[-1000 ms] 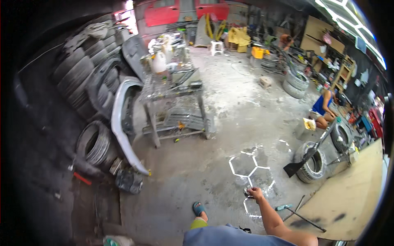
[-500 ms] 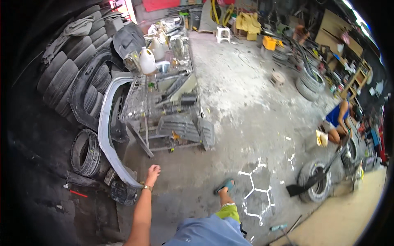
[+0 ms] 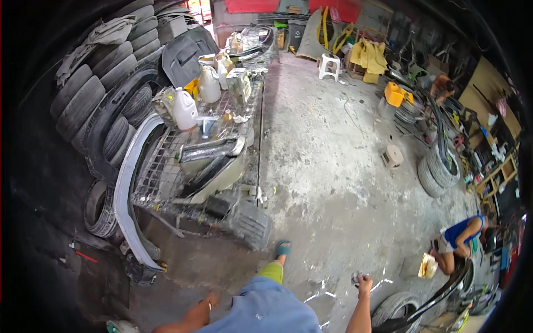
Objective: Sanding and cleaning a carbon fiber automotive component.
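My right hand [image 3: 363,284] is out ahead of me over the concrete floor. Its fingers are closed around a small grey object [image 3: 356,278] whose kind I cannot make out. Low beside my body, my left hand [image 3: 210,303] is smeared and its fingers do not show clearly. Closest to it is a long, curved light-grey car panel [image 3: 123,202], leaning by a wire-grid bench [image 3: 158,177]. On that bench are a white plastic jug [image 3: 185,110], further jugs, a metal can [image 3: 239,86] and dark car trim pieces [image 3: 214,172].
Stacked tyres [image 3: 78,105] line the left wall. A white stool [image 3: 328,67] and a low round stool [image 3: 392,157] stand on the floor. At right, a person in blue [image 3: 462,236] crouches by a long black strip [image 3: 438,302]; a tyre [image 3: 397,311] lies near my right arm.
I have moved forward toward the bench. My left hand has dropped back beside my body, and my right hand has come into view holding a small grey object.
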`<action>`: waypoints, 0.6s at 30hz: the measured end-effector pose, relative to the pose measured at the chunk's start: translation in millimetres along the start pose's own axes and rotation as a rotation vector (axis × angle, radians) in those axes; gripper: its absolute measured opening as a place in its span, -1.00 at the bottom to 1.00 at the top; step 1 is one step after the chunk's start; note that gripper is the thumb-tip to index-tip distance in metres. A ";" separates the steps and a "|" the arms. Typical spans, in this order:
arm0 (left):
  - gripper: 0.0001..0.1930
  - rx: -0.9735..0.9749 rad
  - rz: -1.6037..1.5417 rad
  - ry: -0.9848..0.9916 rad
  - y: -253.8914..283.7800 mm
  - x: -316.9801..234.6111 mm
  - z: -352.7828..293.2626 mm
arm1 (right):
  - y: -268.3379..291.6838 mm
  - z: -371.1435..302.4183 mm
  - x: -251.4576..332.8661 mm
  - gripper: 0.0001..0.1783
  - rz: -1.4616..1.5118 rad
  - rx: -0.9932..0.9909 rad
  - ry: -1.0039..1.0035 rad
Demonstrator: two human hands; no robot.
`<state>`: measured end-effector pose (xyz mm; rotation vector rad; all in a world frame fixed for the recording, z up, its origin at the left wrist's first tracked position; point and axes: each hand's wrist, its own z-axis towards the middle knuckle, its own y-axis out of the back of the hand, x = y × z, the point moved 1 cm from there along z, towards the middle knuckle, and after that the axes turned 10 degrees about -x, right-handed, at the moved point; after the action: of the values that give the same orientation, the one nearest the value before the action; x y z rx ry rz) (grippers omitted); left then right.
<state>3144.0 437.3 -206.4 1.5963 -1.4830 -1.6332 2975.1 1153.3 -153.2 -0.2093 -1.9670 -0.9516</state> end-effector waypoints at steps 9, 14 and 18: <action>-0.75 0.313 -0.168 0.079 44.5 -4.5 334.8 | -88.2 190.9 140.4 -0.84 -0.104 0.013 0.004; -0.64 -0.377 -0.618 0.434 172.9 51.5 612.2 | -119.3 219.3 135.4 -0.68 -0.077 0.138 -0.436; -0.64 -0.334 -0.698 0.649 270.3 75.4 800.5 | -167.5 276.7 175.4 -0.67 -0.210 0.264 -0.549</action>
<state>2309.6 588.9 -187.4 2.2657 -0.3173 -1.3386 2610.5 1191.8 -183.6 -0.1221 -2.6393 -0.8063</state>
